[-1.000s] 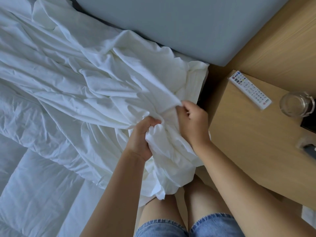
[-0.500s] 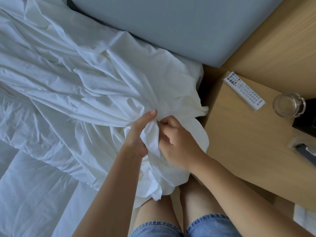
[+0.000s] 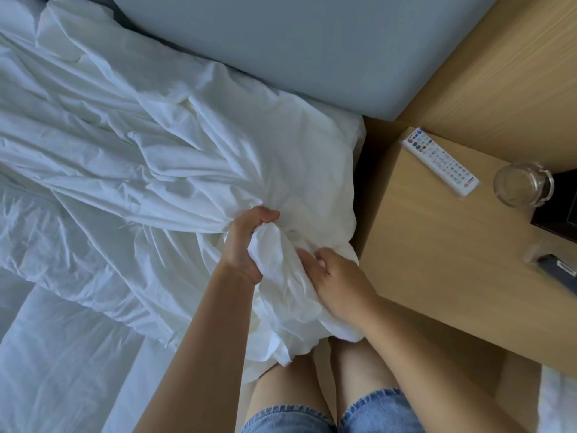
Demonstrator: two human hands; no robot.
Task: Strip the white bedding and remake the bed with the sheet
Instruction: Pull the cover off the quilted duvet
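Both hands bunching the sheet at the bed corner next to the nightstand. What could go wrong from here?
1. The left hand and right hand grip the white sheet right beside the nightstand. A wide pull might sweep fabric across the remote or knock the glass vessel.
2. The bunched end hangs in front of the person's legs and might catch on them when pulled.
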